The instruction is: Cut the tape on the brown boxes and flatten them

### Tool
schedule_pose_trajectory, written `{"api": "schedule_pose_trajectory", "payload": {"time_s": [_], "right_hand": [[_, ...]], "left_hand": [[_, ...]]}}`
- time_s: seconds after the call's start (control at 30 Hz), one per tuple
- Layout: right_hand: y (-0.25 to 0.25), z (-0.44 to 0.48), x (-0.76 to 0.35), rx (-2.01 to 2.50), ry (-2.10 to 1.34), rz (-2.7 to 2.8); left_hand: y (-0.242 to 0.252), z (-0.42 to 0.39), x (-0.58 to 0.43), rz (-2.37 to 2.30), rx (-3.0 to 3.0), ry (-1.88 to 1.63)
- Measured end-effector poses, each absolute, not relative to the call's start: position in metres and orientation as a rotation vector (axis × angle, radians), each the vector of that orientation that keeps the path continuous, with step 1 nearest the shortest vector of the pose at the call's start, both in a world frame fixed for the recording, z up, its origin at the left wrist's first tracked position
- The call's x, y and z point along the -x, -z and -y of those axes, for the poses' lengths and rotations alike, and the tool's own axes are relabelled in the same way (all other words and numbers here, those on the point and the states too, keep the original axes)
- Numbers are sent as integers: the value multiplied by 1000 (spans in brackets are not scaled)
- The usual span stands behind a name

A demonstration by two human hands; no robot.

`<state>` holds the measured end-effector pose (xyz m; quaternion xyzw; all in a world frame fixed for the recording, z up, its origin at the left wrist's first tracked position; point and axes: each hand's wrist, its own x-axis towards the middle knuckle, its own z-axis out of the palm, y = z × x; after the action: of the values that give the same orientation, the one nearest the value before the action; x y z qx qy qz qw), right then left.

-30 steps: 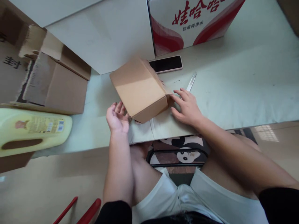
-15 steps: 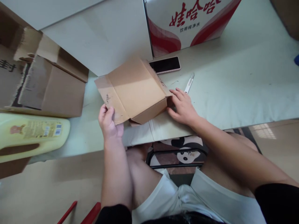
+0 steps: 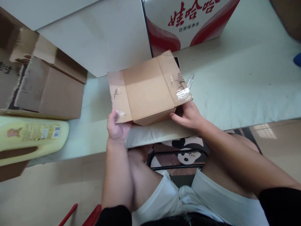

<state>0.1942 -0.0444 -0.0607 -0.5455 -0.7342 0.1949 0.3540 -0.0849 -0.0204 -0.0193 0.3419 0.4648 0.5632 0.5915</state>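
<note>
A small brown cardboard box (image 3: 148, 89) sits near the front edge of the pale table (image 3: 235, 91), with both its side flaps spread outward. Old clear tape clings to the flaps. My left hand (image 3: 116, 127) grips the left flap from below, fingers curled on its edge. My right hand (image 3: 188, 116) holds the box under the right flap, its fingers partly hidden by the flap.
A red-and-white drinks carton (image 3: 185, 22) stands behind the box. A small white knife (image 3: 190, 81) lies to its right, partly hidden. A torn large cardboard box (image 3: 42, 78) and a yellow jug (image 3: 30, 138) lie at left. A white board (image 3: 98, 34) leans at the back.
Both side flaps have been folded outward, first the left, then the right. The phone behind the box is now almost fully hidden. My right hand moved under the right flap.
</note>
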Motion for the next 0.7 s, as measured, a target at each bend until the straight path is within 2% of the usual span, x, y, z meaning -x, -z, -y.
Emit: {"api": "schedule_pose_trajectory", "payload": {"time_s": [0.23, 0.37, 0.57, 0.7], "right_hand": [[45, 45, -194, 1565, -506, 1644], [37, 46, -196, 1401, -688, 1402], [41, 41, -200, 1324, -886, 1016], [43, 40, -203, 1228, -972, 939]], "left_hand": [[30, 9, 80, -1152, -861, -1440], [33, 5, 82, -1179, -880, -1501], [34, 5, 95, -1130, -788, -1263], [39, -2, 96, -1236, -883, -1467]]}}
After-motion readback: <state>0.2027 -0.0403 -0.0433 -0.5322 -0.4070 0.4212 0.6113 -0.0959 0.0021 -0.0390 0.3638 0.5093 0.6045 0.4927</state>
